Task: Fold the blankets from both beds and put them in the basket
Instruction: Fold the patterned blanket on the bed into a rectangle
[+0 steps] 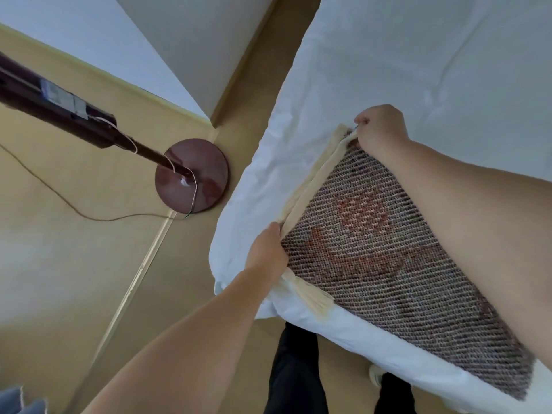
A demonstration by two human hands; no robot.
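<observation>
Nearest, the left hand (267, 252) grips the woven blanket (388, 264) at its fringed edge; farther along that edge the right hand (379, 130) pinches the other corner. Lying folded on the bed (433, 61), it looks soft, limp and light, best held by its corners.

1. Two arms in shot: the left forearm (185, 333) and right forearm (478, 210) are bare all the way to the frame edge.
2. Bare hands too, left hand (267, 252) and right hand (380, 130).
3. Down below, plain black trousers (295, 369) on both legs.
4. One pale shoe (375, 375), only partly visible.
</observation>
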